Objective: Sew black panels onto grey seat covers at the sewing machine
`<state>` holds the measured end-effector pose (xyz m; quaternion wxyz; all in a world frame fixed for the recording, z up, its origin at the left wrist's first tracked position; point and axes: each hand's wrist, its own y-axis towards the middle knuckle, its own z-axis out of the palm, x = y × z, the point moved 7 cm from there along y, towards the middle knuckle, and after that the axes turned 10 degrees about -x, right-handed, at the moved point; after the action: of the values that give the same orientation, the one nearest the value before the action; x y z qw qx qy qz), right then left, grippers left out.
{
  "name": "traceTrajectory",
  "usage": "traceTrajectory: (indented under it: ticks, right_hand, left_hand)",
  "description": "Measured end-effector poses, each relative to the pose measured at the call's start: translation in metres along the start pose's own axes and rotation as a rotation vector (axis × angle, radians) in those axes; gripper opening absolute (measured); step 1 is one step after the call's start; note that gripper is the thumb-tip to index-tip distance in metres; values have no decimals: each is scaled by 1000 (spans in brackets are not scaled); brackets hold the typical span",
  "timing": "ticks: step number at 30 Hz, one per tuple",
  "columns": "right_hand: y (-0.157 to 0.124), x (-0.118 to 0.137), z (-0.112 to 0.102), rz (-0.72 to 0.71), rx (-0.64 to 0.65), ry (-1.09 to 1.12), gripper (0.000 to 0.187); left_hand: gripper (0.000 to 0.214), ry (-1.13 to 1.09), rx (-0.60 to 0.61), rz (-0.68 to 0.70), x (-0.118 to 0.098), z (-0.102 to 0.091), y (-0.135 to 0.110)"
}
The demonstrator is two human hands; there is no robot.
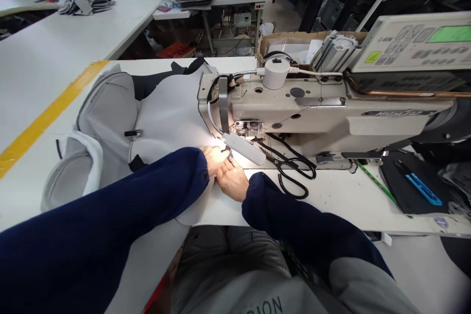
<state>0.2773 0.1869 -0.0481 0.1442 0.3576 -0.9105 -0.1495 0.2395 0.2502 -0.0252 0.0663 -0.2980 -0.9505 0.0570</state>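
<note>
Under the lit head of the sewing machine [272,103], my two hands work close together at the edge of a large grey fabric piece [169,103]. My left hand [214,159] has its fingers closed on the fabric just in front of the needle area. Beside it, touching it, my right hand [232,180] pinches the same edge, where a small dark bit shows between the fingers. The lamp [245,148] partly hides the needle and presser foot. The rest of the fabric spreads left over the table, with a zipper pull [133,133] on it.
Black-handled scissors [290,164] lie right of my hands, by the machine bed. Farther right are a green pencil [377,184] and a blue cutter [423,189] on dark fabric. A control panel [415,44] stands above the machine, with a cardboard box [294,39] behind.
</note>
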Motion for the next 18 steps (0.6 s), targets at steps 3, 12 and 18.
traceTrajectory:
  ticks: [3,12,18]
  right_hand:
    - [-16,5,-8,94,-89,44,41]
    - [-19,25,1,-85,-90,-161,38]
    - [-9,28,2,-149,-116,-256,37]
  left_hand:
    - [32,101,-43,93,-4,-9,-5]
    - [28,41,-8,119,-6,8,2]
    - [34,-252,70,-77,11,17,4]
